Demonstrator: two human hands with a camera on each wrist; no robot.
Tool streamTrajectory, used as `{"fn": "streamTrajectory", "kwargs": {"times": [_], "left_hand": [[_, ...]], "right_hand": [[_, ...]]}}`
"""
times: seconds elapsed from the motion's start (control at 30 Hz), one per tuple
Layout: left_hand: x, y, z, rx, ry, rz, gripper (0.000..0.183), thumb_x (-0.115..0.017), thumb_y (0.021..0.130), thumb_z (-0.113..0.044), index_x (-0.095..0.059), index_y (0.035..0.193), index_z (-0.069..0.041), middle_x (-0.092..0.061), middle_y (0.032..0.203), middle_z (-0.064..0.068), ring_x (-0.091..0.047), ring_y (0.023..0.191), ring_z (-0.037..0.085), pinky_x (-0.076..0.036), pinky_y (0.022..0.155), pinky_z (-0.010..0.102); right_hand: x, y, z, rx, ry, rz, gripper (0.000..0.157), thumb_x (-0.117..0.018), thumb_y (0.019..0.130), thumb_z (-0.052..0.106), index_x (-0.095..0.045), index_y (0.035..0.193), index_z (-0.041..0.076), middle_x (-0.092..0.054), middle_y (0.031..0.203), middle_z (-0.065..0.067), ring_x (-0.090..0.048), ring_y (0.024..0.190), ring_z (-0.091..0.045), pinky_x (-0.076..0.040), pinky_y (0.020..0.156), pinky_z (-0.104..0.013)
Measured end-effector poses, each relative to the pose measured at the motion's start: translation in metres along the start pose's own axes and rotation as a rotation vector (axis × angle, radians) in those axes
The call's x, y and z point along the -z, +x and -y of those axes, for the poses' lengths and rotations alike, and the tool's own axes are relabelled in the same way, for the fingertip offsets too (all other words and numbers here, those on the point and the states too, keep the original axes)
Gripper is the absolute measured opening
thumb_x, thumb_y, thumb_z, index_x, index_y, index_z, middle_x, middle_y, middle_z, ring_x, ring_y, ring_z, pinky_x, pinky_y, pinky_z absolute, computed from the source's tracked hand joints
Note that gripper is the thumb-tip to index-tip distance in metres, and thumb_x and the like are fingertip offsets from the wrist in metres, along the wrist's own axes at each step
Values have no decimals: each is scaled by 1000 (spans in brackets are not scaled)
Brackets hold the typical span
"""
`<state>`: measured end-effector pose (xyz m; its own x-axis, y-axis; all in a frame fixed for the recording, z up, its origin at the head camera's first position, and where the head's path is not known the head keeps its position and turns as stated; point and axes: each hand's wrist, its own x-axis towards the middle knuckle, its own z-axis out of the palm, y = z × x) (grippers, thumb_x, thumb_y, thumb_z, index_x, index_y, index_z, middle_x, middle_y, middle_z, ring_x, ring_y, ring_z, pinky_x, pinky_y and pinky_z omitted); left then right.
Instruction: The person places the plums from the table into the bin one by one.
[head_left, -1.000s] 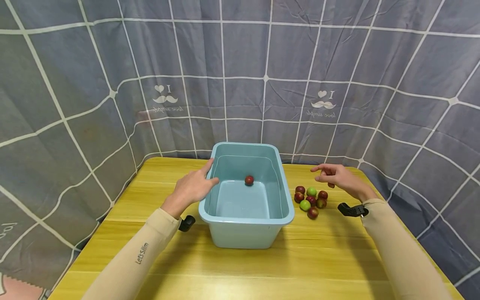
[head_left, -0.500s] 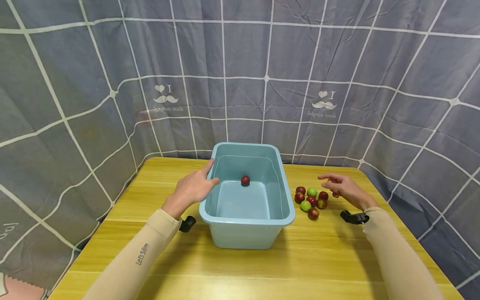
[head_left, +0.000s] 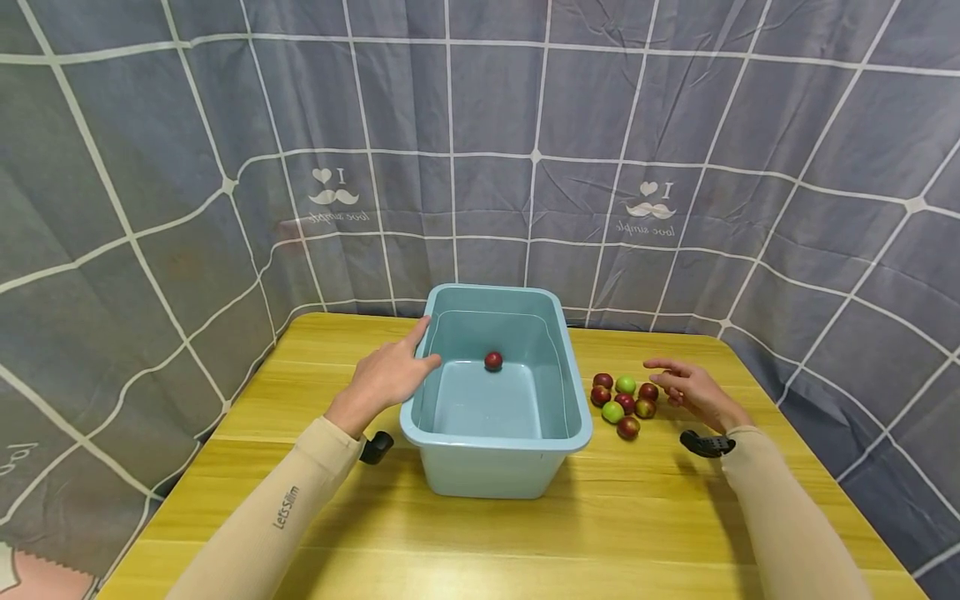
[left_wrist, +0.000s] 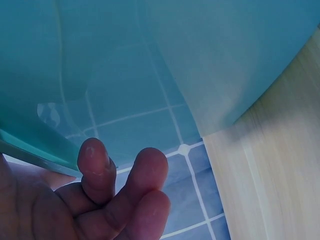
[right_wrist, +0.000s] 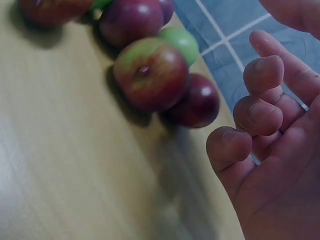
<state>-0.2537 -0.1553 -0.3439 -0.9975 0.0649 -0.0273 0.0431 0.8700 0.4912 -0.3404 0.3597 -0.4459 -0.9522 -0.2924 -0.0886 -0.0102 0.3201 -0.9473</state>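
My left hand (head_left: 384, 379) holds the left rim of a light blue plastic tub (head_left: 480, 443), thumb inside and the other fingers outside the wall. In the left wrist view those fingers (left_wrist: 146, 172) bend beside the tub's outer side. A single dark red plum (head_left: 492, 361) lies on the tub floor near its back wall. To the tub's right, several red plums (head_left: 627, 428) and two green plums (head_left: 612, 412) sit clustered on the table. Just right of them hovers my right hand (head_left: 693, 392), its fingers loosely bent with nothing in them; in the right wrist view a red-green plum (right_wrist: 151, 75) is near the fingertips.
The wooden table (head_left: 360, 533) carries the tub in its middle. Behind and along both sides hangs a grey curtain (head_left: 487, 200) with white grid lines, close to the table's back edge.
My right hand has moved right and lower, to the right side of the plum cluster. Inside the tub, the plum has rolled slightly. My left hand stays on the rim.
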Motion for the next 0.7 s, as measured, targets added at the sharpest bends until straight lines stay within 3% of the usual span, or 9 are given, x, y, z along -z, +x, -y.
{"fn": "streamTrajectory", "kwargs": {"times": [0.23,0.43,0.7], "left_hand": [[0,0,0,-4,-7,4,77,-43,96,-53,-9,163,-34,-65,129,16,-64,84,26,-45,56,38],[0,-1,0,-5,-6,-3,77,-43,96,-52,-10,163,-34,-66,125,15,-64,83,26,-45,56,37],[1,-2,1,-3,-1,2,77,-43,96,-52,-10,163,-33,-67,119,14,-63,79,26,-44,55,38]], "right_hand": [[1,0,-15,-26,9,-43,49,-60,102,25,-50,144,1,-51,73,3,-41,58,-14,-37,55,-27],[0,-1,-23,-69,73,-58,49,-61,101,25,-50,144,4,-63,89,6,-41,58,-12,-39,55,-24],[-2,-2,-29,-104,90,-82,54,-63,100,29,-48,147,5,-66,90,10,-41,58,-10,-38,55,-22]]}}
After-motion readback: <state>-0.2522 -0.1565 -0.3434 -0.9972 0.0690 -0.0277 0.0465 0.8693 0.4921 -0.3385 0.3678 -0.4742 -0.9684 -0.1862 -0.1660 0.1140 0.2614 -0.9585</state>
